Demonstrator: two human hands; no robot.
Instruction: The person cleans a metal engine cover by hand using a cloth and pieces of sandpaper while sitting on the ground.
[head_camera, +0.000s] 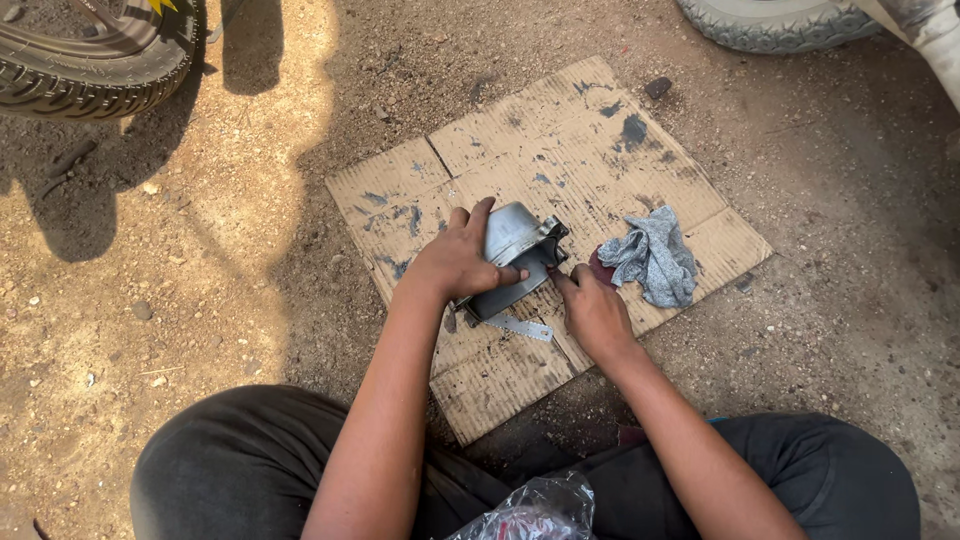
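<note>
While I sit cross-legged on the ground, my left hand wraps over the top of a grey, rounded cast-metal engine cover, fingers spread across its dome and thumb pressed on its near face, so the part stands tilted on its edge and does not rock. It rests near the middle of a flattened, oil-stained sheet of brown corrugated cardboard, which keeps the metal off the dirt. My right hand is closed around a small dark red pad or scrap, what exactly I cannot tell, and its fingertips press against the cover's right end, just where the flange sticks out; holding the cover steady with one hand lets the other bear on it. A thin, flat silvery metal strip lies on the cardboard just below the cover, between my wrists, within easy reach. A crumpled grey cloth rag sits just beside my right hand. Around the cardboard is bare, sandy, stony ground, half in sun and half in shadow. A black knobbly tyre stands at the upper left and another tyre at the top right edge. Crinkled clear plastic wrapping lies by my dark trousers.
</note>
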